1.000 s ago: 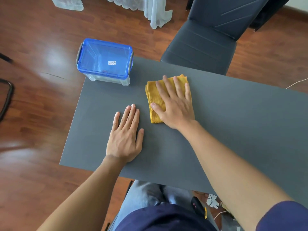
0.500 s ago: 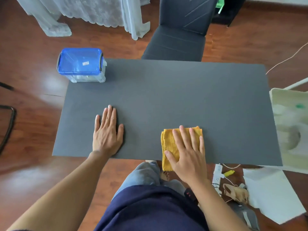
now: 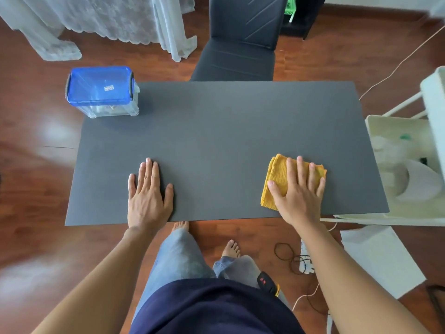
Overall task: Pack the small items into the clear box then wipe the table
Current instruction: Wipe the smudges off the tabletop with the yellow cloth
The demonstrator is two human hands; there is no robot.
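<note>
From the head view, the clear box [image 3: 102,92] sits at the table's [image 3: 216,131] far left corner, its blue lid [image 3: 100,85] closed; something small shows faintly through the front wall, too blurred to name. Since half a second ago the yellow cloth [image 3: 279,179] has slid from near the middle of the near edge towards the near right corner, the right hand [image 3: 297,191] with it. That hand lies flat on the cloth, fingers straight and slightly spread, pressing it down. The left hand [image 3: 149,191] has stayed put, palm flat on the bare table by the near edge, fingers straight, well apart from the cloth and the box.
</note>
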